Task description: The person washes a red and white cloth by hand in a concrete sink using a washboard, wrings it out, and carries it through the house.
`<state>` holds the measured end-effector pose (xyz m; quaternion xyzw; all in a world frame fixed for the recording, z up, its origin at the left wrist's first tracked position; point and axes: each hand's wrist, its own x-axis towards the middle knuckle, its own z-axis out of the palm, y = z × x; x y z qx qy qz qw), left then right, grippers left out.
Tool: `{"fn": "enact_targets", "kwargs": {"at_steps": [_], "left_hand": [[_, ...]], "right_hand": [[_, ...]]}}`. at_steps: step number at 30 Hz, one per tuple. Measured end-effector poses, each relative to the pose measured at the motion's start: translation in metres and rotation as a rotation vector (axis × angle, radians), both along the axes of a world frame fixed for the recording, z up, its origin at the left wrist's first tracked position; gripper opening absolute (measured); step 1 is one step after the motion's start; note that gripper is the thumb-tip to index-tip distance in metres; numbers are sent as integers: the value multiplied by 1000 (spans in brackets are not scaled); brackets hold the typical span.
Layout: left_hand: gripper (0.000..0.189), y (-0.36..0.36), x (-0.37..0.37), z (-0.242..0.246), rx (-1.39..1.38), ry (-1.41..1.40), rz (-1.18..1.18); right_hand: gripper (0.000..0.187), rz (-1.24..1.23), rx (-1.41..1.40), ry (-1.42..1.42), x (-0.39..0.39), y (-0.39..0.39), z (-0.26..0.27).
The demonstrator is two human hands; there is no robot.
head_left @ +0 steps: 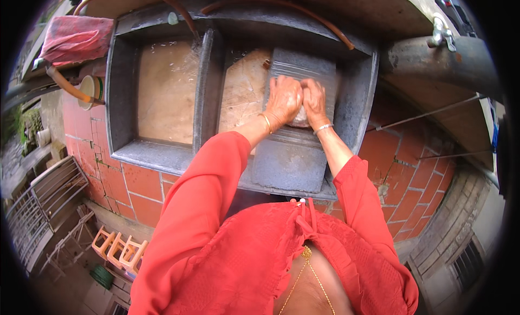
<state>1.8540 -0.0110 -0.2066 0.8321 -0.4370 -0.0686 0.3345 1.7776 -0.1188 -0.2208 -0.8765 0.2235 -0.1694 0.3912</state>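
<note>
Both of my hands press side by side on the ribbed grey stone washboard (pixel 289 162), which slopes inside the right basin of a stone laundry sink (pixel 205 87). My left hand (pixel 284 96), with a gold bangle at the wrist, curls its fingers over a pale, pinkish wet bundle, apparently cloth (pixel 300 119). Touching it at the thumbs, my right hand (pixel 315 100) grips the same bundle and wears a silver bangle. Most of the bundle is hidden beneath the hands. Brownish water or a wet tan floor shows in the right basin, left of the board.
The left basin (pixel 166 95) holds water under a brown hose (pixel 178 8). Another hose (pixel 284 6) lies along the back rim. A pink cloth (pixel 77 38) sits at the left, above a tub (pixel 90 92). A metal tap (pixel 442 32) stands right; plastic stools (pixel 120 248) stand below left.
</note>
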Motion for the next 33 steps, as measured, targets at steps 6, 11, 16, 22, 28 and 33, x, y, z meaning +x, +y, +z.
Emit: {"fn": "enact_targets", "kwargs": {"at_steps": [6,11,16,22,28,33], "left_hand": [[21,43,-45,22,33,31,99],[22,79,-75,32,-59,67,-58],[15,-3,7,0,-27,-42,-36],[26,39,-28,36,220,219,-54],[21,91,-83,18,-172,56,-52],[16,-4,10,-7,-4,-64,-2]], "right_hand": [[17,-148,234,10,-35,39,36],[12,31,-40,-203,-90,83,43],[17,-76,-14,-19,5,5,-1],[24,-178,320,-25,-33,36,36],[8,-35,8,-133,-68,82,43],[22,-125,-256,161,5,-4,-11]]}}
